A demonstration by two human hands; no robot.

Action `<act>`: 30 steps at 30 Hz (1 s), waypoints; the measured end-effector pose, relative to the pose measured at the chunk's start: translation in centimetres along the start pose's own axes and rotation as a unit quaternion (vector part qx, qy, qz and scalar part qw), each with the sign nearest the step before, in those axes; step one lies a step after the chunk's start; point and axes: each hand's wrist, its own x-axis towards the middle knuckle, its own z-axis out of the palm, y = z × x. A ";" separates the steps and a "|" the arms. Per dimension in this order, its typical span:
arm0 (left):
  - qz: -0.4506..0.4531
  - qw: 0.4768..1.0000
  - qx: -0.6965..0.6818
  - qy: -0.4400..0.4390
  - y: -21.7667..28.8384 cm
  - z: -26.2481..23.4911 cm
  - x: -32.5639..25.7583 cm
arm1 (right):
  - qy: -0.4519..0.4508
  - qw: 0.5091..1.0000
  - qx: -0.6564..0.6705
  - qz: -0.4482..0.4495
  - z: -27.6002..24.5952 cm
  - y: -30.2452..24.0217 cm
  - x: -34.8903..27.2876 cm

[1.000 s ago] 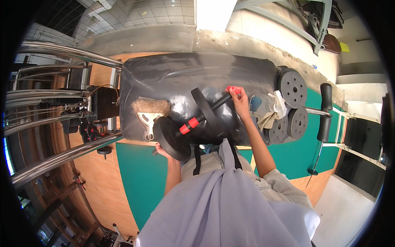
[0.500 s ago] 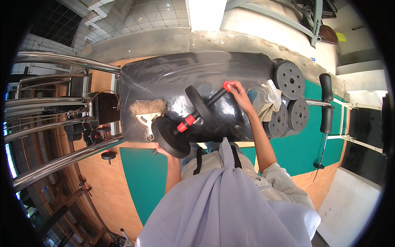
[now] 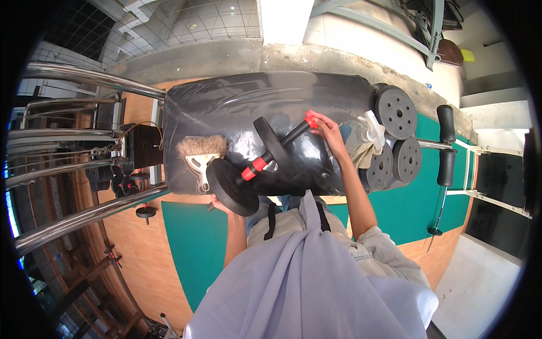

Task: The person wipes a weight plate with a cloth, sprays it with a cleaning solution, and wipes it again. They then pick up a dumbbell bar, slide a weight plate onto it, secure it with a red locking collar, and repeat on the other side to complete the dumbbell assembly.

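A dumbbell bar with a red-ringed grip (image 3: 255, 167) slants across the black padded bench (image 3: 271, 93). One round black weight plate (image 3: 232, 187) is on its near left part, another plate (image 3: 274, 146) farther up. Threaded bar shows beyond the second plate, with a red star-shaped nut (image 3: 310, 119) at its far end. My right hand (image 3: 328, 131) is closed on that nut with its fingertips. My left hand (image 3: 224, 207) grips the dumbbell at its near end, its fingers partly hidden behind the plate. A bristle brush (image 3: 202, 155) with a cream handle lies left of the dumbbell.
Beside my right forearm stand a spray bottle (image 3: 372, 131) and a beige cloth (image 3: 364, 152). Several loose plates (image 3: 396, 111) rest at the bench's right end. Chrome machine rails (image 3: 96, 79) border the left; a padded roller bar (image 3: 446, 144) is at the right.
The dumbbell and both hands have hardly moved. My right fingers have shifted slightly on the red nut, and the whole view has shifted a little.
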 end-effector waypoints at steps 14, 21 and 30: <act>-0.018 0.996 -0.053 0.070 0.1 1.8 0.0 | 0.046 0.998 0.003 0.038 -1.1 0.5 0.0; 0.000 0.996 -0.065 0.057 -0.1 1.5 0.3 | 0.060 0.995 -0.029 0.075 -1.5 0.4 0.3; -0.020 0.994 -0.059 0.092 0.1 1.0 0.3 | 0.101 0.991 0.058 0.071 0.1 0.6 0.4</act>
